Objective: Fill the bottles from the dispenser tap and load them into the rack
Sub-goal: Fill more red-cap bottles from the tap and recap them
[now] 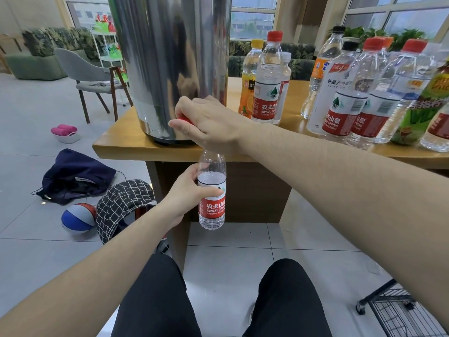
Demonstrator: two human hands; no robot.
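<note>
A tall steel dispenser (170, 64) fills the table's (121, 147) left end, leaving only a narrow bare strip along the front edge. To its right, a small group of bottles (266, 79) stands apart from a dense crowd of bottles (364, 93), with open tabletop between them. Below, tiled floor lies clear ahead; a wire rack (401, 310) occupies the lower right.

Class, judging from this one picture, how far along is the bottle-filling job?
Done: unclear; capped bottles stand on the table, contents hard to judge. In hand: the left hand holds an uncapped bottle under the dispenser, water near its shoulder; the right hand is at the red tap. Left: the rack shows no bottles.
</note>
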